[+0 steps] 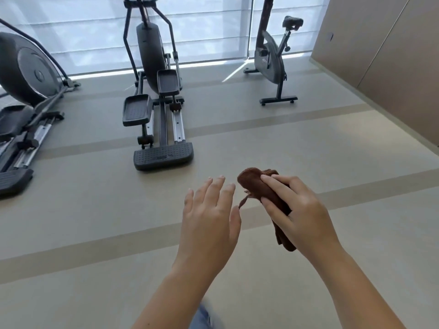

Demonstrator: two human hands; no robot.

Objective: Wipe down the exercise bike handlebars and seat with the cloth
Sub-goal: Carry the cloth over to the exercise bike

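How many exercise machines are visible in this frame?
3: an elliptical at far left, partly cut off; another elliptical left of centre; the exercise bike at upper right. More may sit off-frame.

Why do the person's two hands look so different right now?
The right hand is closed around a bunched brown cloth; the left hand holds nothing. The left hand's fingers are spread out flat, while the right hand's fingers curl over the cloth. A loose strand of cloth dangles close to the left hand, which is not gripping it. Both hands are bare and held out in front over the beige floor.
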